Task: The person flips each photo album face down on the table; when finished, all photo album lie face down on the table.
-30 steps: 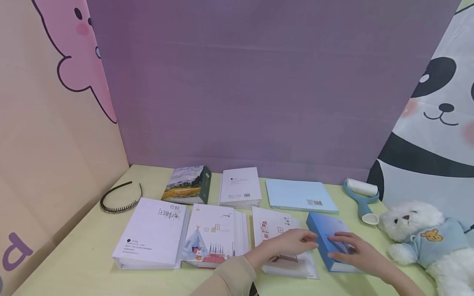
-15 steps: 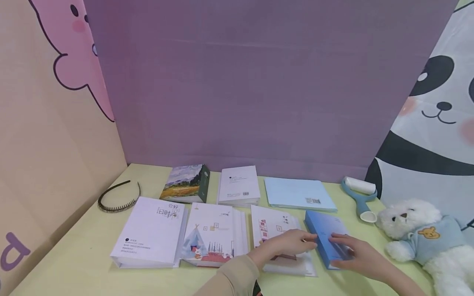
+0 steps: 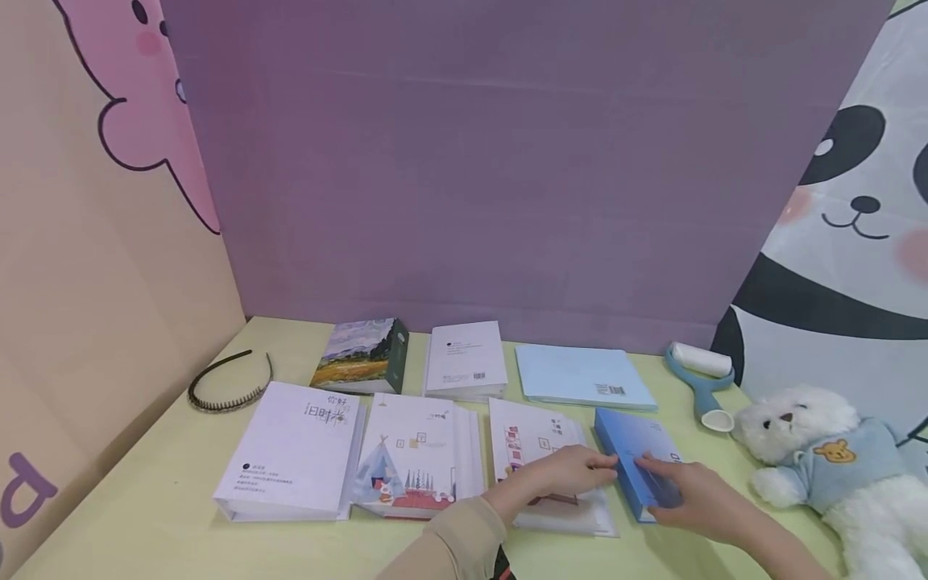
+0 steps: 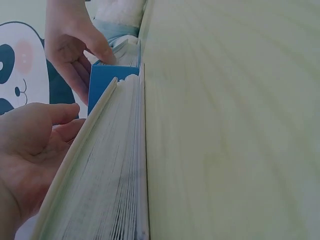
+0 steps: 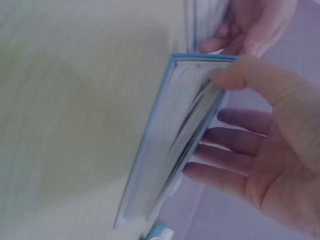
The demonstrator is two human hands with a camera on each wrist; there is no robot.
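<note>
A thick blue book (image 3: 616, 451) lies flat at the right of the front row. My right hand (image 3: 696, 499) is on it, fingers over the cover. The right wrist view shows the thumb (image 5: 232, 75) against the page ends near the spine corner, just under the cover's edge. My left hand (image 3: 569, 471) reaches across a white book with red pictures (image 3: 536, 427), its fingertips right at the blue book's spine. In the left wrist view that hand (image 4: 30, 150) is relaxed beside the white book's page ends (image 4: 107, 175), and holds nothing.
Left in the front row lie two more white books (image 3: 290, 451) (image 3: 413, 459). Behind are a landscape-cover book (image 3: 358, 354), a white book (image 3: 464, 358) and a light-blue book (image 3: 580, 374). A headband (image 3: 228, 403), a lint roller (image 3: 703, 383) and a teddy bear (image 3: 834, 467) flank them.
My right hand's fingers have settled onto the blue book's cover, with the thumb now at its lower edge. The left hand stays at the spine; the view shifts slightly.
</note>
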